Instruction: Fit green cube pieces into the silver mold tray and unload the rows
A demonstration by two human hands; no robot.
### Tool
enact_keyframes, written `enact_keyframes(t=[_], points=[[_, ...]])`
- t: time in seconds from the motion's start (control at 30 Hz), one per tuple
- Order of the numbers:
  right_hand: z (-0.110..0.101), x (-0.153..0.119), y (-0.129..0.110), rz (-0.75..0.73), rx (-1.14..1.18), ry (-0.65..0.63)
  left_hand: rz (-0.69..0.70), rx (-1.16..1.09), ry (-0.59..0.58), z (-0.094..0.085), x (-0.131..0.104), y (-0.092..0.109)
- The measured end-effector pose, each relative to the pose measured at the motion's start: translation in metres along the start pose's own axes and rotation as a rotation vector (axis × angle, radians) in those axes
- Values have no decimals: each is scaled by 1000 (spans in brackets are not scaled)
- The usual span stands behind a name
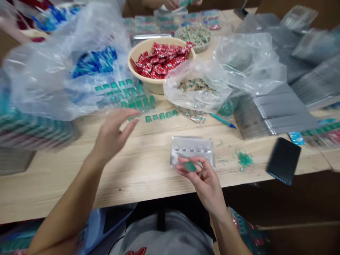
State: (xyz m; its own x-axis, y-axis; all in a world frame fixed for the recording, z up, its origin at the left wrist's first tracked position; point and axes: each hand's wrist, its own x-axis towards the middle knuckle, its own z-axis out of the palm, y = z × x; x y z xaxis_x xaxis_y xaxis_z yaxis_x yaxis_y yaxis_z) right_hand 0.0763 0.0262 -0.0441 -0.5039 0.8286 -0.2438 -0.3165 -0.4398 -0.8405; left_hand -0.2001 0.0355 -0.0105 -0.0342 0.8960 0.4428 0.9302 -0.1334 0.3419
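My right hand (204, 177) pinches a small translucent green plastic piece (190, 166) between thumb and fingers. Just behind it lies a shallow clear plastic tray (191, 143) with a row of small round marks, partly covered by my fingers. My left hand (113, 132) hovers over the table with thumb and forefinger apart, and I see nothing between them. Beyond its fingertips, a short row of green keycap-like pieces (161, 116) sits on the wood. More of these green pieces (132, 95) stand in rows further back, beside a plastic bag. The picture is somewhat blurred.
A cream bowl (138, 72) of red packets stands behind, near a bag of small patterned packets (198, 85). Stacked grey sheets (276, 109), a blue pen (223, 120), green scraps (244, 159) and a phone (284, 161) lie rightward. Filled packs (34, 124) are stacked left. Another person's hands (172, 4) show at the back.
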Motion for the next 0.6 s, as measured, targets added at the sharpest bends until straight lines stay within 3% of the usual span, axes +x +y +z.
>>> enact_keyframes(t=[0.1,0.2,0.33,0.47,0.6], points=[[8,2,-7,-33,10,-47,142,-276,-153,5,-28,67],[12,-2,-12,-56,14,-80,224,-442,-158,11,-39,107],[5,-11,-14,-74,-74,-31,203,-506,-197,12,-35,118],[-6,-16,-10,48,-22,-49,203,-511,-234,13,-34,120],[-11,-18,-4,110,135,-43,230,-361,-99,21,-44,128]])
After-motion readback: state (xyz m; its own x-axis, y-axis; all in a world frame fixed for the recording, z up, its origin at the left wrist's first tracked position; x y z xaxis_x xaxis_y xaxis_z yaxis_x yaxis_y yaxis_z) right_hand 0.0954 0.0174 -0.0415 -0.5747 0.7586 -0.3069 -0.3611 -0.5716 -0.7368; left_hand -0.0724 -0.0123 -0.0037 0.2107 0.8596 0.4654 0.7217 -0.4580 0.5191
